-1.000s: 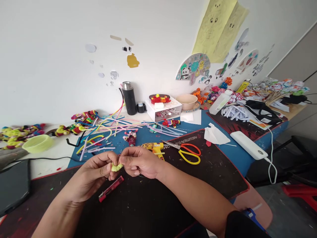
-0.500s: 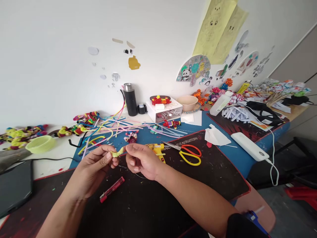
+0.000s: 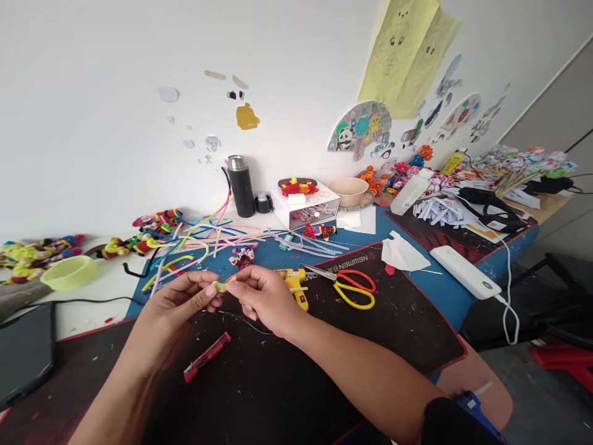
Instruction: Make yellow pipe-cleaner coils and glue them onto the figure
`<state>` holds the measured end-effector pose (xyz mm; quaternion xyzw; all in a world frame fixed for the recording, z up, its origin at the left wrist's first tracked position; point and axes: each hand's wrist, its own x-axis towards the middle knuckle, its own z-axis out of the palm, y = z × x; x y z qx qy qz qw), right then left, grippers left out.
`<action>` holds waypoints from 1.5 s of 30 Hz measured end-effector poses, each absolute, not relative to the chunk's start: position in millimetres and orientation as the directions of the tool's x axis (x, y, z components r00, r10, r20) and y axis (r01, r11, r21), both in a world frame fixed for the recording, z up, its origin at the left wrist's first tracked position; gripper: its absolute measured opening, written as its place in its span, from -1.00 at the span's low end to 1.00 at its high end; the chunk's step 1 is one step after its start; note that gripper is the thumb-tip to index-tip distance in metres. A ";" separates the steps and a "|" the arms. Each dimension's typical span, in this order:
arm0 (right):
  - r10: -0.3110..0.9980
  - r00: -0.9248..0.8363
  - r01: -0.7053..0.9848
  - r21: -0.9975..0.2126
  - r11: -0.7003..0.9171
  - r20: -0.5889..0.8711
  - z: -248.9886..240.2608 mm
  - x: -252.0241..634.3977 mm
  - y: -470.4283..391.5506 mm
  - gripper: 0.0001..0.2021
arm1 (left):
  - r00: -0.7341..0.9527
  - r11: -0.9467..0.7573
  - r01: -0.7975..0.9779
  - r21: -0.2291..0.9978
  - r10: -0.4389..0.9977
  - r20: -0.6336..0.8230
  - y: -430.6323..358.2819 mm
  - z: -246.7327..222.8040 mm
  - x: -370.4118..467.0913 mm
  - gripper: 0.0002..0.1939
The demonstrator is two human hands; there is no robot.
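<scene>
Between my two hands is a small pale yellow fuzzy piece, held above the black mat. My left hand pinches its left end between thumb and fingers. The thumb and fingertips of my right hand are closed on its right end. Just behind my right hand lies a yellow glue gun, partly covered by it. A red cutter rests on the mat below my hands. A small fuzzy figure lies beyond my fingertips.
Scissors with red and yellow handles lie right of the glue gun. Coloured pipe cleaners spread behind my hands, near a black flask and a white box. A green bowl and black tablet are at left.
My right thumb and fingers have closed on the right end of the yellow piece, which stood free before. The view has shifted slightly.
</scene>
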<state>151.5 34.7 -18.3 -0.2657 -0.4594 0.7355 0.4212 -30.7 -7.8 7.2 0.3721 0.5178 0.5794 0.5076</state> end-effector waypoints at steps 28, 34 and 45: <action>0.852 -0.521 -0.032 -0.999 0.041 0.052 -19.9 162.9 30.6 -0.60 | 0.006 0.047 0.209 0.977 0.999 -0.049 -11.7 15.3 -46.0 -0.65; 0.846 -0.533 0.003 -1.000 0.023 0.018 -21.8 162.5 32.6 -0.64 | 0.052 0.048 0.258 0.965 0.997 -0.063 -8.7 16.0 -47.2 -0.57; 0.793 -0.609 -0.291 -0.923 -0.252 -0.024 -20.1 158.2 36.9 -0.52 | -0.081 -0.013 0.200 0.980 0.996 0.029 -2.7 0.5 -45.2 -0.45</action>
